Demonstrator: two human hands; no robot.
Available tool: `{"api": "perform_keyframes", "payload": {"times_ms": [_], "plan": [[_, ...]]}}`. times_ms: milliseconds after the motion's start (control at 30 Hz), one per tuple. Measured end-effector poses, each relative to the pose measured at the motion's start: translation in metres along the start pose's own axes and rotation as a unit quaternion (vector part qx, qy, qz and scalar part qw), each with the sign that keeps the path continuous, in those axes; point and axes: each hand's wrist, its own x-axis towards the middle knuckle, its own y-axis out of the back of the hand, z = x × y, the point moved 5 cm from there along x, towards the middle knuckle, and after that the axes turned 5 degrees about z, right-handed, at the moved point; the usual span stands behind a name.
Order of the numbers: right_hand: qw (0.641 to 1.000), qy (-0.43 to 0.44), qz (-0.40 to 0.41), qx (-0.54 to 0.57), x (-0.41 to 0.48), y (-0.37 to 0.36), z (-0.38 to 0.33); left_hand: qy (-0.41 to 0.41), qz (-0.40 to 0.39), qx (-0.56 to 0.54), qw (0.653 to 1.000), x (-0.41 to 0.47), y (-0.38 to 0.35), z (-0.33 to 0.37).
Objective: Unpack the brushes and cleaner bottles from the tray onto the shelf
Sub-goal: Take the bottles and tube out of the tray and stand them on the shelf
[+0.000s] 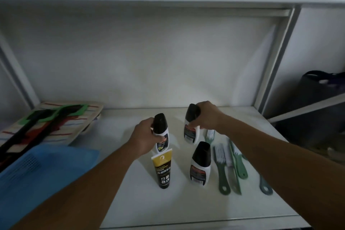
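Note:
My left hand (pixel 143 137) grips a white cleaner bottle with a black cap (pixel 161 129), upright on the white shelf (pixel 130 201). My right hand (pixel 205 116) is closed around a second black-capped bottle (pixel 190 123), farther back. A third such bottle (pixel 200 164) stands free near the middle. In front of the left bottle a yellow-and-black tube (pixel 162 170) stands on its cap. Several green-handled brushes (pixel 225 166) lie flat on the shelf to the right, partly under my right forearm. The blue tray (pixel 43 173) rests at the left.
A striped wooden board (pixel 74 123) with two long black brushes with green heads (pixel 46 117) lies at the back left. The shelf's grey upright (pixel 278 58) stands at the right. A dark bag (pixel 321 88) sits on the neighbouring shelf.

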Motion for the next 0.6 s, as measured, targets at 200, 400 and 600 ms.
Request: {"api": "perform_keyframes", "payload": {"times_ms": [200, 400, 600], "plan": [[0.998, 0.02, -0.028, -0.051, 0.001, -0.021, 0.01, 0.01, 0.013, 0.006, 1.0, 0.0, -0.004, -0.011], [0.998, 0.009, -0.036, -0.046, 0.0, -0.018, 0.017, 0.018, -0.009, 0.014, 1.0, -0.001, -0.002, -0.013], [0.998, 0.051, 0.008, -0.039, -0.028, 0.025, 0.026, 0.035, 0.129, -0.024, 0.991, -0.019, 0.042, -0.006]]}}
